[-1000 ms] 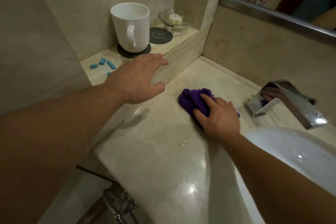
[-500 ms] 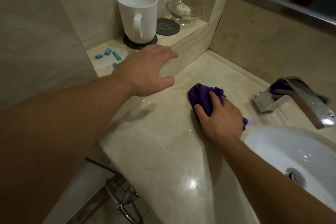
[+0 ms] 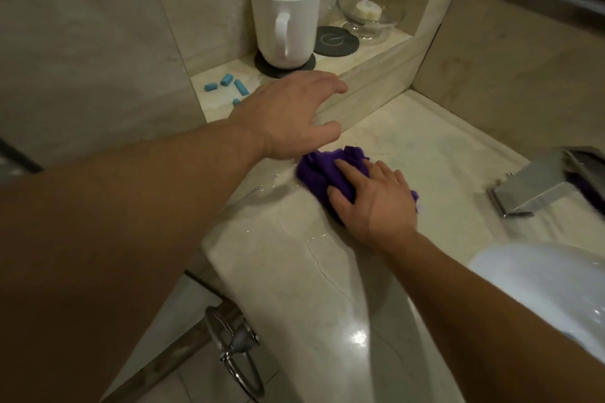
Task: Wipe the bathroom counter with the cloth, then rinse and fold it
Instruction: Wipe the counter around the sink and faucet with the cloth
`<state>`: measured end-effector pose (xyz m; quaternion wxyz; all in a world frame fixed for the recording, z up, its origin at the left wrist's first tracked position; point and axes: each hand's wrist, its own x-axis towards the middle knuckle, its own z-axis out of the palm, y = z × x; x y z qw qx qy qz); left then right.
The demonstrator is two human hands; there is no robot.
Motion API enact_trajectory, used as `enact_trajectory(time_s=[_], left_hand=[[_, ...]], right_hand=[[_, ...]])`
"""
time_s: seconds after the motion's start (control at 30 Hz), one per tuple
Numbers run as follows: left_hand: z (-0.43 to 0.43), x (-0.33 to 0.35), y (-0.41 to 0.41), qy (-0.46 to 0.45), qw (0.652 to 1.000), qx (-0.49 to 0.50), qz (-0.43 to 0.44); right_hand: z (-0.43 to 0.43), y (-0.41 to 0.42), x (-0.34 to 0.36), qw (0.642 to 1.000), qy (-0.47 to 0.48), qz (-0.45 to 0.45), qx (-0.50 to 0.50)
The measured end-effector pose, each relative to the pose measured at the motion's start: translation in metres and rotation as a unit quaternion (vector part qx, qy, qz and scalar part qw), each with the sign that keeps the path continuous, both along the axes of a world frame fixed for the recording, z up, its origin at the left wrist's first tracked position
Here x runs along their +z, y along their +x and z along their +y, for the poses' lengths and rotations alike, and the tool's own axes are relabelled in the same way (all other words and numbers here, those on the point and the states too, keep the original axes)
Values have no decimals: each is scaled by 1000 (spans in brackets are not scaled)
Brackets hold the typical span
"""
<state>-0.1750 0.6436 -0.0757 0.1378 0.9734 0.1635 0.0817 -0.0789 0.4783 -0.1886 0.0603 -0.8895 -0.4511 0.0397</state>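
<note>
R hand (image 3: 373,199) presses the bunched purple cloth (image 3: 322,172) flat on the wet tabletop (image 3: 294,271), at 9 o'clock from the faucet (image 3: 537,190). L hand (image 3: 288,114) empty, spread, apparently braced on the ledge (image 3: 370,75). Cloth looks soft and limp; best gathered at centre.

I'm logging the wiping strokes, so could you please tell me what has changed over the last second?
The right hand has slid the purple cloth left along the counter, from near the tap toward the ledge, keeping it pressed flat. The left hand stays braced on the ledge edge, holding nothing. The mug, coasters, soap dish and blue pieces have not moved.
</note>
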Motion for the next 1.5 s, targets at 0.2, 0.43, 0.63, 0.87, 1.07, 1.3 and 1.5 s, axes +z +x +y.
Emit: enact_trajectory(time_s=[0.2,0.43,0.63,0.87,1.07,1.3,1.5], left_hand=[[-1,-1,0,0,1000,1,-3],[1,-2,0,-4,1000,-7,-18],[1,0,0,-10,999,-6,-31],[-7,5,-14,13,999,-10,38],[-20,6,-50,41,994,79,59],[-24,16,-50,-20,990,90,109],[-24,9,-49,14,989,97,109]], right_hand=[[-42,61,19,994,-21,13,-104],[-26,86,12,987,-10,1,-162],[9,26,14,998,10,-9,-58],[19,-38,0,999,26,9,35],[1,-31,10,998,26,30,42],[-29,24,29,978,191,70,-56],[-54,76,28,987,-88,76,-115]])
